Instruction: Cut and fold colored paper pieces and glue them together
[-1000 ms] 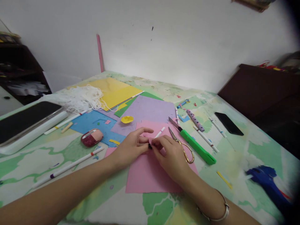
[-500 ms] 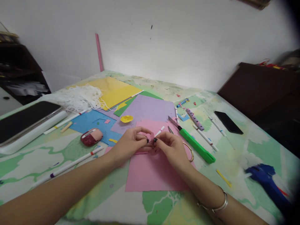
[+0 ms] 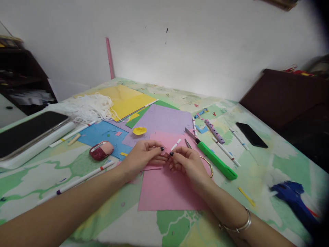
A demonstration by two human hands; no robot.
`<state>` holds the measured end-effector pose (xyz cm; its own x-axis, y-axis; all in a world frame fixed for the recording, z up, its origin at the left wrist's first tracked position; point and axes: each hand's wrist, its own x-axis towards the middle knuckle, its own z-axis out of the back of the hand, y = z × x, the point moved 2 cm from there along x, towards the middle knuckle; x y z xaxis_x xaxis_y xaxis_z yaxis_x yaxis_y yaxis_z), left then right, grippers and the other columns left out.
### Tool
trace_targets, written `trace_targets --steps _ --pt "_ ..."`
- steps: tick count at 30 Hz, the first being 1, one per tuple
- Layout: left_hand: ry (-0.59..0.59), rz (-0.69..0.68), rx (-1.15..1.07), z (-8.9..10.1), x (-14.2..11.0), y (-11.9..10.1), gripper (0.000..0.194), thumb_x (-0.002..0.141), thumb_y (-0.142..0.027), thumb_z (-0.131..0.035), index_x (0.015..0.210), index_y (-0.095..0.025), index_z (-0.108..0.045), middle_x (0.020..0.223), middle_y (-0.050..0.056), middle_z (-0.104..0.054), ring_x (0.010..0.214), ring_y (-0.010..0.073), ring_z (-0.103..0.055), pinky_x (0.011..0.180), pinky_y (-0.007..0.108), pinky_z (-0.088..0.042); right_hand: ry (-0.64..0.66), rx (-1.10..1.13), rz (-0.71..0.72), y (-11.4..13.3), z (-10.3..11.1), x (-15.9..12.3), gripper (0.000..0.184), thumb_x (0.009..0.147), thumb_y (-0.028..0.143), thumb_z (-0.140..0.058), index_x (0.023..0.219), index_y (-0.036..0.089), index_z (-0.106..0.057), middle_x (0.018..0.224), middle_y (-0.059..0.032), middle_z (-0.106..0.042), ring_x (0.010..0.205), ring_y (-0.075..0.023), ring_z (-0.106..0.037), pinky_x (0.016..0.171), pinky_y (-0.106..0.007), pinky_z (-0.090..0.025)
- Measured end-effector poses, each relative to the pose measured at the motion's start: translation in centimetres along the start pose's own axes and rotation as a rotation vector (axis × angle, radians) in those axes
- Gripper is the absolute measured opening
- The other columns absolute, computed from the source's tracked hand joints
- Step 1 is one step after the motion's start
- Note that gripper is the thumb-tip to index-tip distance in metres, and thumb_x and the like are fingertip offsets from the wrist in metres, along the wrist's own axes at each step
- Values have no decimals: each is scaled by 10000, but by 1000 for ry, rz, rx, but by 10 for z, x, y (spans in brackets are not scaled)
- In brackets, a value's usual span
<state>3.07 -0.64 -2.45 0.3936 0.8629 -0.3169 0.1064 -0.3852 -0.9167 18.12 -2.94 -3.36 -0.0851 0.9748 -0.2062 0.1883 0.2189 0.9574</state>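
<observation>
Over a pink paper sheet (image 3: 169, 193), my two hands meet fingertip to fingertip. My left hand (image 3: 145, 156) is closed, thumb against the fingers, on a small pink paper piece (image 3: 163, 151), mostly hidden by the fingers. My right hand (image 3: 187, 164) pinches at the right side of the same piece with thumb and forefinger. Just behind the fingertips shows a white stick end (image 3: 176, 144); its lower part is hidden. Scissors with a gold handle (image 3: 211, 168) lie partly under my right hand, beside a green utility knife (image 3: 216, 159) with its blade out.
A red-and-pink earphone case (image 3: 101, 150) and a white marker (image 3: 84, 178) lie left. Behind are a yellow paper cup shape (image 3: 139, 130), purple paper (image 3: 167, 116) and white yarn (image 3: 92, 106). At right are a phone (image 3: 252, 134) and a blue glue gun (image 3: 290, 193).
My left thumb has lifted slightly up on the pink paper piece, and my right fingers have shifted a little around its edge. The view has moved slightly; the other things lie as before.
</observation>
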Motion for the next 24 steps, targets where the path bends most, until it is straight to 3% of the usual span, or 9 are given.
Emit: trace_targets --steps 4,8,11,15,19,24 --pt "9 -5 -6 -2 -1 -1 112 784 -234 -634 810 -127 -614 769 55 -704 672 135 -680 714 261 -553 5 -7 -2 1 0 -1 89 661 194 -617 717 145 -568 519 7 -607 456 -98 -551 475 -218 -442" --pt "14 -17 -41 1 2 -1 243 805 -354 -607 756 -116 -600 700 71 -682 650 155 -669 710 312 -555 1 -19 10 4 1 -1 92 657 204 -612 717 151 -565 522 11 -601 462 -99 -549 479 -220 -443" --pt "-3 -39 3 9 4 -3 301 785 -412 -618 785 -112 -632 655 59 -656 607 154 -647 642 303 -550 70 -117 28 6 2 -1 59 665 203 -589 682 158 -556 502 26 -572 432 -91 -520 447 -211 -419" --pt "144 -5 215 15 0 -8 203 716 -322 -691 796 -137 -666 682 48 -672 544 115 -598 491 193 -457 241 -352 -9 8 4 -5 16 658 155 -557 673 158 -561 488 54 -511 406 -68 -457 403 -190 -357" --pt "317 -9 486 12 -9 -14 100 700 -245 -671 748 -160 -693 583 3 -632 459 78 -502 405 156 -336 379 -528 45 11 4 -10 83 665 98 -528 688 159 -579 529 53 -507 471 -59 -445 420 -168 -315" --pt "355 -35 542 9 -10 -15 74 702 -234 -660 684 -166 -682 604 -12 -626 472 59 -472 395 139 -294 375 -496 61 10 3 -9 52 721 132 -525 728 159 -569 549 48 -519 475 -61 -457 430 -171 -341"
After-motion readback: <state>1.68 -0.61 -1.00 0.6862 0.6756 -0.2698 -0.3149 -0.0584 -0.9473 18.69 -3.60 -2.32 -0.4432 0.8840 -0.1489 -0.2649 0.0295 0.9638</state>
